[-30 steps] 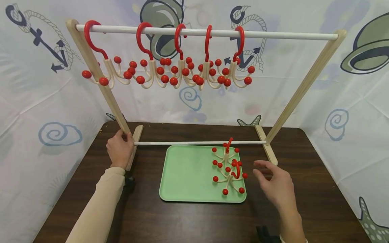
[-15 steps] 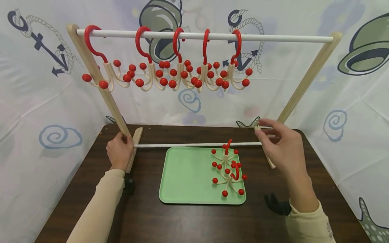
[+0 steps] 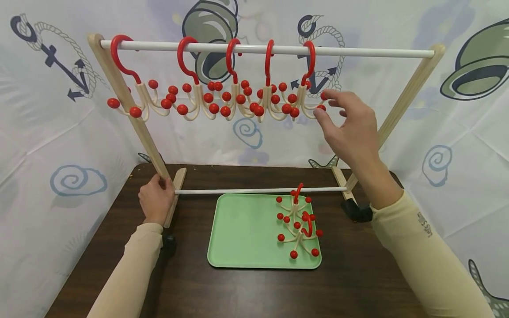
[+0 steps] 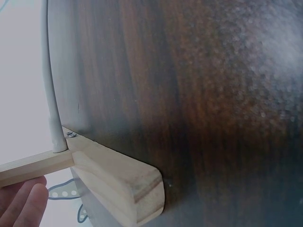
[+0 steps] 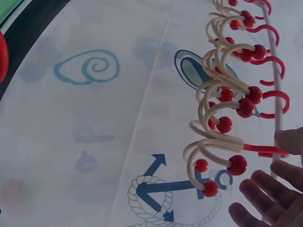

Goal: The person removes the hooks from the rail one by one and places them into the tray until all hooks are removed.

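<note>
My left hand grips the foot of the left wooden post of a rack; in the left wrist view its fingers lie against that post. From the rack's white top rod hang several octopus-style hangers with red hooks, cream prongs and red ball tips. My right hand is raised beside the rightmost hanger, thumb and fingers spread apart around its right-hand balls. In the right wrist view the same hanger has its hook over the rod, partly behind my fingers.
On the dark table lies a green tray. Two more hangers rest on its right side, a rear one and a front one. A lower white rod runs behind the tray. The right post stands behind my right forearm.
My right hand has risen from beside the tray, past the right post, up to the rightmost hanging hanger. My left hand has stayed on the post. The hangers keep their places.
</note>
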The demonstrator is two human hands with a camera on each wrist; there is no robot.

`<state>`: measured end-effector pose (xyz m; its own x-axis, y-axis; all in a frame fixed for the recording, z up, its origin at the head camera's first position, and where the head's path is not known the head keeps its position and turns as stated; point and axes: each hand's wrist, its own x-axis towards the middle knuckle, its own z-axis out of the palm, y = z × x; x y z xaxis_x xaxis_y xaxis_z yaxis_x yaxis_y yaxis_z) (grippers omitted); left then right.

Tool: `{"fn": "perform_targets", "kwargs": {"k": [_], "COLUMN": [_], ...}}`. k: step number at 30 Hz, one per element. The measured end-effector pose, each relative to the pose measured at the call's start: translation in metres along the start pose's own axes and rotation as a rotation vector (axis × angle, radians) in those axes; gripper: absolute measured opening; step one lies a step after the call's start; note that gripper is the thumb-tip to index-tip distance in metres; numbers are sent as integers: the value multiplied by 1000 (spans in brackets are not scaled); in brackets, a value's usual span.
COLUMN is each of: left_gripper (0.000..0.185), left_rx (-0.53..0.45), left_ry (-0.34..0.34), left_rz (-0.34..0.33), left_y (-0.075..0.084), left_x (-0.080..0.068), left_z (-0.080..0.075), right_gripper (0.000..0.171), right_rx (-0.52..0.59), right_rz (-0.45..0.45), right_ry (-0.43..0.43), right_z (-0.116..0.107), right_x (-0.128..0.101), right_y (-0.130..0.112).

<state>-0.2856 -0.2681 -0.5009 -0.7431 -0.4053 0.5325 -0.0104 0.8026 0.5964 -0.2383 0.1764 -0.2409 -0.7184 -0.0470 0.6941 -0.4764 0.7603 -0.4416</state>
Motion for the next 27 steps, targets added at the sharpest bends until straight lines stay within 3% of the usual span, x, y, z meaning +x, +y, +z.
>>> {"fn": "perform_targets", "kwargs": {"k": [7, 14, 27], "left_gripper": [24, 24, 23], "left_rx": [-1, -6, -13], "left_ry": [0, 6, 11], "left_rz": [4, 4, 6], "left_y": [0, 0, 0], "left_x": [1, -1, -1], "left_z": [0, -1, 1], "right_gripper": [49, 51, 46], "right_rx": [8, -35, -1], "right_rz": [93, 146, 193], "right_ry": [-88, -189, -181], "right_z": [13, 23, 36], "right_x": [30, 41, 52], "right_y": [-6, -7, 1]}}
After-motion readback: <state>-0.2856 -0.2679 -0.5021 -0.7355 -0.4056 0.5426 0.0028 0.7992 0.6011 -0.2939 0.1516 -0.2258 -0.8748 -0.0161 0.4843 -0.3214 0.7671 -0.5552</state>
